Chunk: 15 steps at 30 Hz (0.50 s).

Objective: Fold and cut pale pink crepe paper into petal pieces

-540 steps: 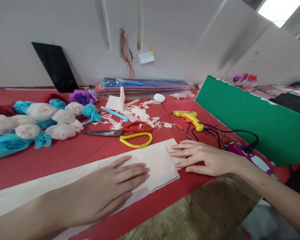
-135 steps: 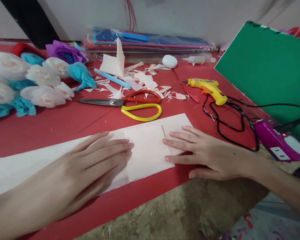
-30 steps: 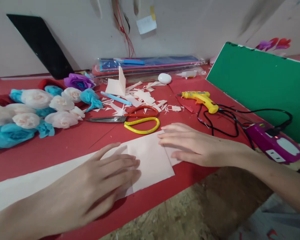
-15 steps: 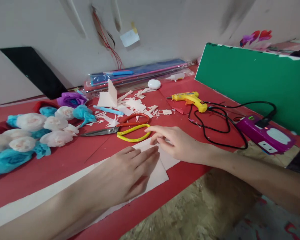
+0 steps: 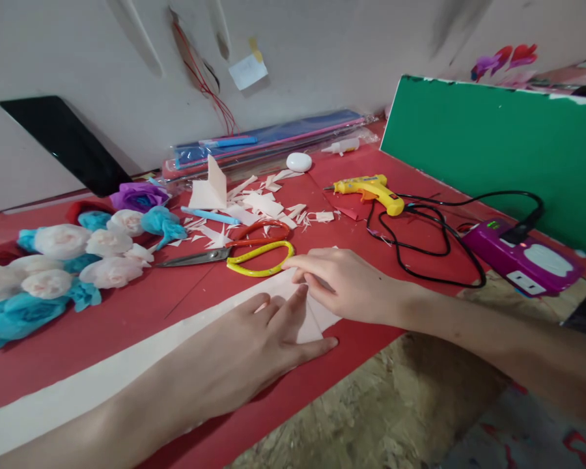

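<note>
A long strip of pale pink paper point(image 5: 85, 384) lies across the near part of the red table, with a folded or overlapping piece at its right end. My left hand point(image 5: 239, 345) lies flat on this paper, fingers apart and the thumb stretched right past its near edge. At the paper's right end rests my right hand point(image 5: 344, 286), palm down, its index finger stretched out and its thumb slightly bent, close to my left fingertips. Just beyond my right fingertips are scissors point(image 5: 260, 259) with one red and one yellow handle, lying partly open.
Paper scraps point(image 5: 264, 205) and a blue pen point(image 5: 209, 215) lie behind the scissors. Crepe-paper flowers point(image 5: 63, 241) fill the left side. A yellow glue gun point(image 5: 371, 190) has its cord running to a purple power box point(image 5: 522, 257). A green board point(image 5: 493, 143) stands behind.
My left hand has spread its fingers, its thumb moving out to the right over the paper's edge. My right hand stays at the paper's end, shifted slightly.
</note>
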### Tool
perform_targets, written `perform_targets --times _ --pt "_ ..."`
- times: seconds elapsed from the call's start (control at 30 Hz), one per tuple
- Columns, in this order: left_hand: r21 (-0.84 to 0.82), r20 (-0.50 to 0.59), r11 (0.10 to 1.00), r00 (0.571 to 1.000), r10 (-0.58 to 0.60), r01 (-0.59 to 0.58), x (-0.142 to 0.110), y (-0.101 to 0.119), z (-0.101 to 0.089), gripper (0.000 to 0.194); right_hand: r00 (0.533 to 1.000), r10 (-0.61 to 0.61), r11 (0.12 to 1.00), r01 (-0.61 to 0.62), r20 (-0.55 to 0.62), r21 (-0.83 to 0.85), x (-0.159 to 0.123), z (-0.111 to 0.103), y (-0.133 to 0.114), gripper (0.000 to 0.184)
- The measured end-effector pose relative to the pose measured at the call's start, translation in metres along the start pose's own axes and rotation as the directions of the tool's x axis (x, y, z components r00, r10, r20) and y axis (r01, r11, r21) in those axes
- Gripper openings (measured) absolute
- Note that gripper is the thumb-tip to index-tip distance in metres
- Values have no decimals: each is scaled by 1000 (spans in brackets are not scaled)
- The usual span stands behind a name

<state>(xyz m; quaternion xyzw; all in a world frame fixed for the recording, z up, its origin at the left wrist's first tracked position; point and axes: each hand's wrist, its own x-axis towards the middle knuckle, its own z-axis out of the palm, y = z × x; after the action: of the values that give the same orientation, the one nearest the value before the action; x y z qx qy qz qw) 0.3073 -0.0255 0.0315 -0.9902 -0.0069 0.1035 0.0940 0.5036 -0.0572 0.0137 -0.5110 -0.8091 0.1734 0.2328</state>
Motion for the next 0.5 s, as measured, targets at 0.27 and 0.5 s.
perform_targets --times 0.27,0.5 --pt "-45 -92 999 996 -2 -2 -4 -1 10 69 1000 -17 1000 17 0 24 -1 0 5 29" --pt "-80 -220 995 973 -76 60 -8 -2 21 40 1000 -6 998 6 -16 61 -2 2 7 30"
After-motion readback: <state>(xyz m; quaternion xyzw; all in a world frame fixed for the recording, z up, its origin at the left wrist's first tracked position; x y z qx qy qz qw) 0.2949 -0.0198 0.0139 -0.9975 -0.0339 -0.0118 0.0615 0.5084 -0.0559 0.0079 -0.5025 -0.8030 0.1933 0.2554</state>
